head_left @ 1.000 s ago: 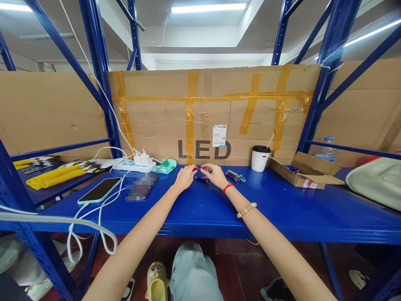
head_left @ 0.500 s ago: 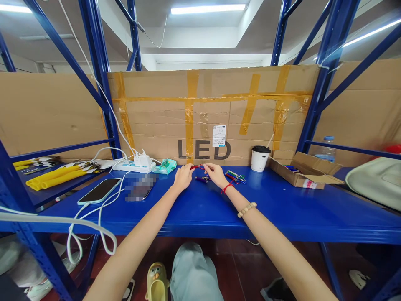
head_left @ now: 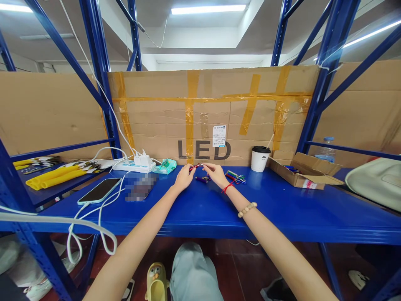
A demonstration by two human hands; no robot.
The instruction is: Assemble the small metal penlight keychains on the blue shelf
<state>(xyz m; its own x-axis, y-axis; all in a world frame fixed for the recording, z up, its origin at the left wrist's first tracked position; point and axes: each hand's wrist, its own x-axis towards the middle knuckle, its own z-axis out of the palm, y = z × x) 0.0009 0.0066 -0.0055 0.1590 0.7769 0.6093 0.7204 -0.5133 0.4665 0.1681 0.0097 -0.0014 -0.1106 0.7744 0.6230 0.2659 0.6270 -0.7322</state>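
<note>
Over the blue shelf top (head_left: pixel 200 205), my left hand (head_left: pixel 184 177) is closed on a small red stick-shaped piece (head_left: pixel 194 167). Its right end tilts slightly upward and looks silvery. My right hand (head_left: pixel 214 173) is pinched at that end; whether it grips the stick itself or a tiny fitting on it is too small to make out. Just below, between the hands, lies a short dark purple stick-shaped piece (head_left: pixel 202 179). A small heap of similar coloured pieces with metal clips (head_left: pixel 235 177) rests right of my right hand.
Left stand a power strip (head_left: pixel 133 166), a green soft pack (head_left: pixel 166 166), a phone (head_left: pixel 100 191) on a white cable and a blurred-out dark item (head_left: pixel 140 188). A lidded paper cup (head_left: pixel 259 161) and an open cardboard box (head_left: pixel 297 175) are right. Cardboard (head_left: pixel 156 121) walls the back.
The red piece has gone from nearly level to tilted, its right end higher. My fingertips have shifted slightly around it; both arms stay almost in place.
</note>
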